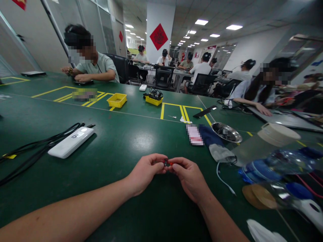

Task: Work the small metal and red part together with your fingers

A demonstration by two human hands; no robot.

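My left hand (145, 171) and my right hand (188, 176) meet just above the green table (121, 144), fingertips together. Both pinch a tiny dark and red part (167, 163) between them. It is too small to name. The fingers of each hand are curled and closed on it. Both forearms reach in from the bottom edge.
A white power bank (71, 142) with black cables lies to the left. A steel bowl (226, 131), a cloth, plastic bottles (277, 161) and a white cable crowd the right. Two yellow trays (117, 100) stand farther back. Other people sit at the far side and right.
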